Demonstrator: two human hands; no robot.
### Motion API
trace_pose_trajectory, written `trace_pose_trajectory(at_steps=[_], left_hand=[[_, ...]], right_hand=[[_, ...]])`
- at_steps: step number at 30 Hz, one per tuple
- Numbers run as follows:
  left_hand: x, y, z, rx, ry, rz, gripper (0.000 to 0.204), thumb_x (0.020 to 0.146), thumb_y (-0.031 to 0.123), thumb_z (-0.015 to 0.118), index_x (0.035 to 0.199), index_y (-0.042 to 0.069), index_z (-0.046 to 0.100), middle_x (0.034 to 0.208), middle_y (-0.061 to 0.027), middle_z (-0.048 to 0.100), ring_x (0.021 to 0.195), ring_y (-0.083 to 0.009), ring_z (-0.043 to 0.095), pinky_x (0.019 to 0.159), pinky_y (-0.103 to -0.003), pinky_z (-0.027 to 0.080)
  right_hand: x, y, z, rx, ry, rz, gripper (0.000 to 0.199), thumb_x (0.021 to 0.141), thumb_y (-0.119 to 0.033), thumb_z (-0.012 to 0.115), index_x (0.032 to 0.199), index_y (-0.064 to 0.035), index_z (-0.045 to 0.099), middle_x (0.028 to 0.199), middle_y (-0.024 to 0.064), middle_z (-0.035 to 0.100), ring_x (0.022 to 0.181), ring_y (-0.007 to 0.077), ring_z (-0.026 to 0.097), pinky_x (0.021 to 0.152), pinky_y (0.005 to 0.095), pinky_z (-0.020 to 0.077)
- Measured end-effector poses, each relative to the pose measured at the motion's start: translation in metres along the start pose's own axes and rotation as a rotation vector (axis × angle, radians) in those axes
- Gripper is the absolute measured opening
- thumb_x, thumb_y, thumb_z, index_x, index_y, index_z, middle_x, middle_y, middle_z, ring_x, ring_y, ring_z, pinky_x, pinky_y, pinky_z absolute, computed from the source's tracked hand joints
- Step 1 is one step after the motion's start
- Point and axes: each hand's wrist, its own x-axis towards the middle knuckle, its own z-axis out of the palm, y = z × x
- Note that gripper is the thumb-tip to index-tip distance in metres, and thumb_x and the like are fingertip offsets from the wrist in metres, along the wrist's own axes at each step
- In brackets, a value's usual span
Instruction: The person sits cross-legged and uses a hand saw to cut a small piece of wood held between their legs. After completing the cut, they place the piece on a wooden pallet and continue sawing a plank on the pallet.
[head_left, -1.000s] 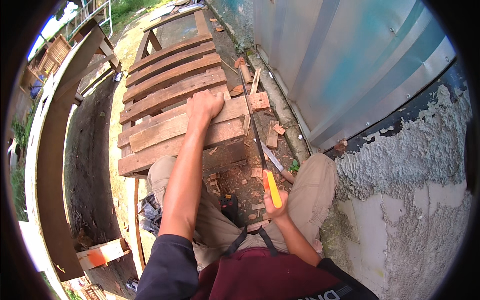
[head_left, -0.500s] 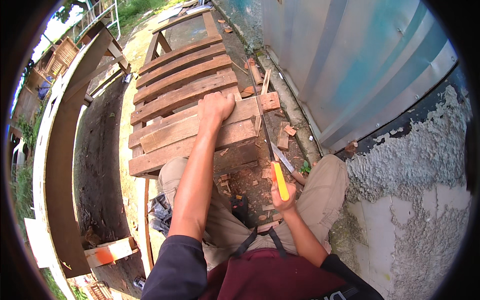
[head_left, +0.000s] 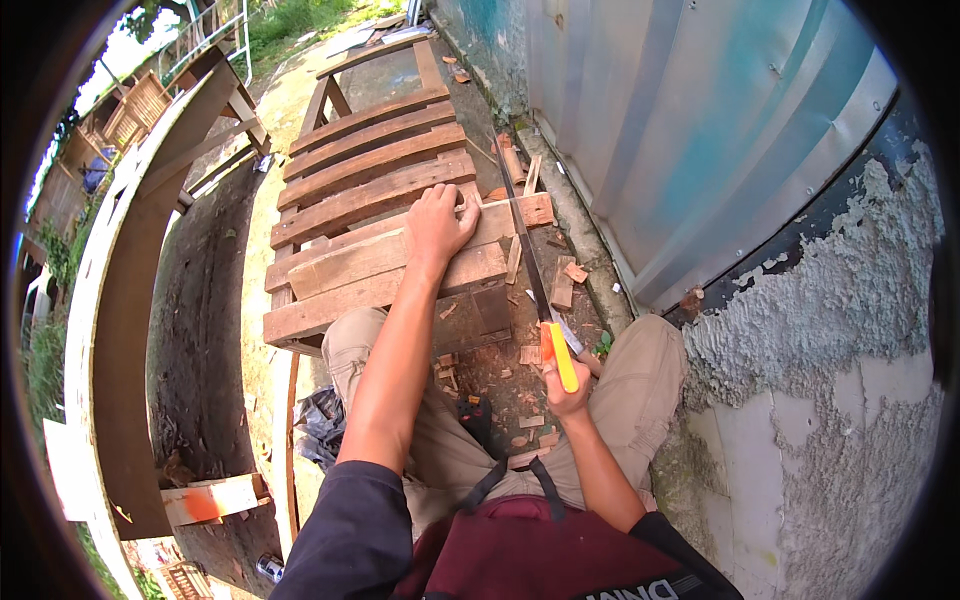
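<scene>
My left hand [head_left: 440, 228] presses down on a wooden plank [head_left: 350, 266], its fingers curled over the far edge. The plank lies across the near end of a slatted wooden frame [head_left: 375, 187], and its right end sticks out past the side. In my right hand [head_left: 567, 392] is the yellow and orange handle of a handsaw [head_left: 534, 270]. The long dark blade points away from me and crosses the plank close to its right end, to the right of my left hand. How deep the teeth sit in the wood cannot be made out.
Wood offcuts [head_left: 562, 287] and chips litter the ground beneath the frame. A knife-like blade [head_left: 571, 337] lies by my right knee. Corrugated metal sheeting [head_left: 700, 140] and a rough wall [head_left: 800, 310] stand on the right. A black plastic bag [head_left: 318, 428] and a long wooden structure [head_left: 125, 330] are on the left.
The saw has slid a little forward, away from me, across the plank. My left hand stays on the plank, its fingers slightly more bent. The whole view has shifted slightly.
</scene>
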Motion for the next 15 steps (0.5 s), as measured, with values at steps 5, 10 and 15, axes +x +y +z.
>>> trace_pose_trajectory(at_steps=[5, 10, 15], left_hand=[[-0.026, 0.019, 0.000, 0.069, -0.022, 0.143, 0.065, 0.080, 0.061, 0.074, 0.111, 0.005, 0.063, 0.113, -0.0128, 0.060, 0.110, -0.0306, 0.056, 0.094, -0.045, 0.042], [-0.024, 0.021, -0.004, 0.090, -0.094, 0.162, 0.073, 0.077, 0.065, 0.075, 0.115, 0.004, 0.064, 0.116, -0.0123, 0.063, 0.113, -0.0305, 0.058, 0.095, -0.046, 0.042], [-0.015, 0.009, 0.001, 0.106, -0.109, 0.219, 0.074, 0.082, 0.067, 0.070, 0.117, 0.002, 0.065, 0.114, -0.0149, 0.067, 0.113, -0.0312, 0.061, 0.094, -0.045, 0.046]], right_hand=[[-0.006, -0.008, 0.004, 0.085, 0.039, 0.068, 0.019, 0.091, -0.016, 0.068, 0.084, 0.0003, 0.059, 0.061, 0.0076, 0.054, 0.054, 0.0222, 0.058, 0.053, 0.0360, 0.0446], [-0.011, -0.020, 0.006, 0.127, 0.067, -0.035, 0.025, 0.093, -0.021, 0.069, 0.102, -0.0003, 0.059, 0.073, 0.0049, 0.060, 0.064, 0.0165, 0.060, 0.061, 0.0312, 0.0491], [-0.011, -0.018, 0.011, 0.021, -0.016, -0.155, 0.068, 0.097, -0.044, 0.069, 0.139, 0.0077, 0.052, 0.078, 0.0064, 0.062, 0.068, 0.0184, 0.062, 0.066, 0.0328, 0.0525]])
